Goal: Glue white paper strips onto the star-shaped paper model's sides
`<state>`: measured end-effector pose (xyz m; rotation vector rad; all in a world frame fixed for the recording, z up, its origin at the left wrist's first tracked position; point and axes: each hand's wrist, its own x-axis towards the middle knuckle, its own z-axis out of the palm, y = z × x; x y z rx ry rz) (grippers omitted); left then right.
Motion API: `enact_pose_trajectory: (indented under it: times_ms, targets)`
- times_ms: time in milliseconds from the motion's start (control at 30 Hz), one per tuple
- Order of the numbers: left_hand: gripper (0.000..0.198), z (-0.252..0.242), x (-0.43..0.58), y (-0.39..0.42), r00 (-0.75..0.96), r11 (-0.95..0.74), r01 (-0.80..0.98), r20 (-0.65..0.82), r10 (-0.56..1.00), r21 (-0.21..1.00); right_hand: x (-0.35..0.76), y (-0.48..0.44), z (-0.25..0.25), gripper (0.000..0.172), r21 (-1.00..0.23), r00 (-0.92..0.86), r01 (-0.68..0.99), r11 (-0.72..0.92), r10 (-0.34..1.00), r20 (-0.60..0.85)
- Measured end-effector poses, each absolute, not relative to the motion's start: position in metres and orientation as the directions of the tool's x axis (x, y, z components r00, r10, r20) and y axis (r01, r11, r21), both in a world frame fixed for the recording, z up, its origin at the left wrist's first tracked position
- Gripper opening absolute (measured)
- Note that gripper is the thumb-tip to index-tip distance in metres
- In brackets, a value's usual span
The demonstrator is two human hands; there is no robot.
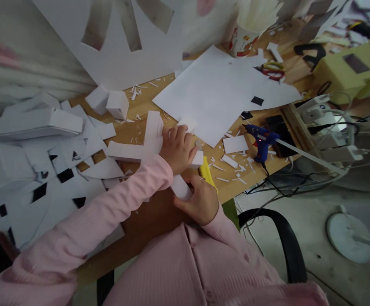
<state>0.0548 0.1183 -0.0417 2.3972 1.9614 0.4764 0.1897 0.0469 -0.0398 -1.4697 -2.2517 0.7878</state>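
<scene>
A white, branching, box-sided board piece is laid on the light-brown wooden desk, near its front edge, under the bare left hand. The left fingers are bent over its middle; whether anything is clamped by them cannot be told. A short white board section is clamped between the thumb and fingers of the bare right hand; whether it is joined to the branching piece is hidden. The branching piece is best kept steady by the left hand while the section is held square by the right, lightly enough that no wall is dented. The loose white scraps should be kept from under the work, and the blue glue gun left untouched by sleeves.
</scene>
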Motion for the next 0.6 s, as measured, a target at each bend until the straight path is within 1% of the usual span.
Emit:
enact_pose_trajectory:
  times_ms: [200,300,433,600]
  targets:
    - [0.035,-0.040,0.055,0.117,0.142,-0.187,0.960,0.217,0.966,0.206,0.191,0.044,-0.048,0.034,-0.687,-0.372,0.669,0.285,0.928,0.022]
    - [0.035,-0.038,0.056,0.116,0.131,-0.173,0.958,0.191,0.973,0.227,0.190,0.042,-0.051,0.036,-0.696,-0.348,0.660,0.283,0.936,0.050]
    - [0.034,-0.038,0.056,0.117,0.127,-0.170,0.957,0.190,0.974,0.235,0.189,0.041,-0.053,0.036,-0.716,-0.323,0.647,0.264,0.945,0.056]
    - [0.032,-0.039,0.056,0.117,0.125,-0.173,0.962,0.222,0.967,0.209,0.189,0.041,-0.052,0.035,-0.726,-0.342,0.631,0.272,0.938,0.055]
